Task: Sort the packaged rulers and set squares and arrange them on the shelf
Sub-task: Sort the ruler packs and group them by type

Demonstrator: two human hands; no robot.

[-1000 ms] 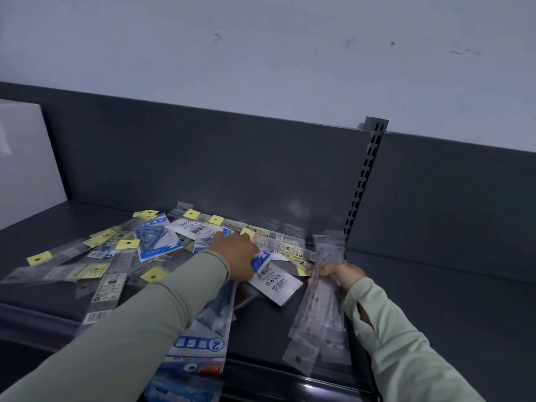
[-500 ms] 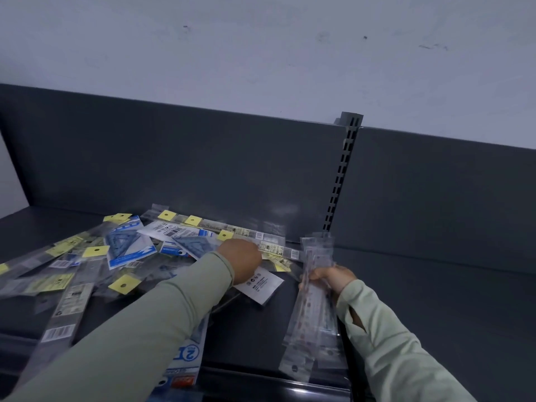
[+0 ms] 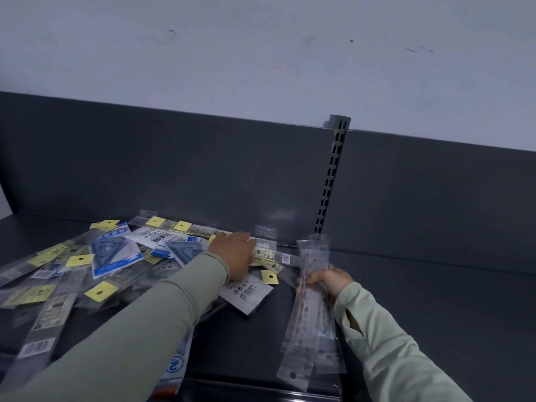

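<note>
My left hand (image 3: pixel 232 253) lies palm down on the right edge of a loose pile (image 3: pixel 72 274) of packaged rulers and set squares. Its fingers stretch over a long clear ruler packet (image 3: pixel 272 253) that runs on past my fingertips toward my right hand. I cannot tell whether those fingers grip it or only rest on it. A blue set square packet (image 3: pixel 113 253) lies in the pile, well to the left of that hand. Just nearer me than my left hand lie a white label card (image 3: pixel 246 294) and a yellow tag (image 3: pixel 269 277). My right hand (image 3: pixel 327 281) is curled round a bundle of clear ruler packets (image 3: pixel 310 323), held lengthwise, far end toward the back panel (image 3: pixel 174 169), near end at the front edge of the dark shelf (image 3: pixel 435 314). Beyond the bundle rises a slotted upright (image 3: pixel 330 181).
</note>
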